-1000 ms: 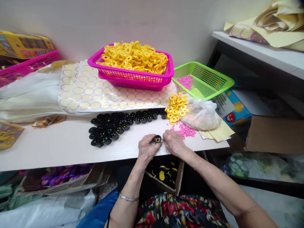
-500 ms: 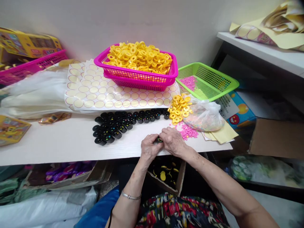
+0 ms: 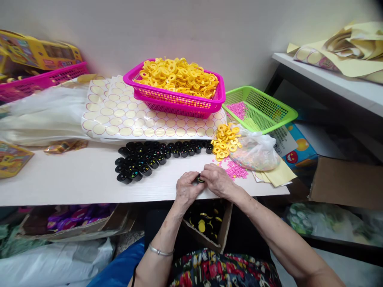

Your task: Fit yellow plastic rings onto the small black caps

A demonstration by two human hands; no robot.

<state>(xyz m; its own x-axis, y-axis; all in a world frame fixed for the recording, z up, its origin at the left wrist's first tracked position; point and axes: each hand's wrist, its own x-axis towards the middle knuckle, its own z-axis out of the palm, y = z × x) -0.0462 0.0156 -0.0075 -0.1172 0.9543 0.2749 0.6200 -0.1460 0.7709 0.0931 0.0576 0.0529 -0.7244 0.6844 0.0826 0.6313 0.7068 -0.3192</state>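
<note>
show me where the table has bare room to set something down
The widest bare patch of the white table lies between the yellow box at far left and the black cups. A smaller one separates the black cups from the left hand. Crowded: pink beads, yellow rings and a plastic bag, bunched beyond the right hand.

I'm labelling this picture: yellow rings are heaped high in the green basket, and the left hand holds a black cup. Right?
Not the green basket: the head view shows the yellow rings heaped high in a pink basket. The left hand does hold a black cup.
</note>
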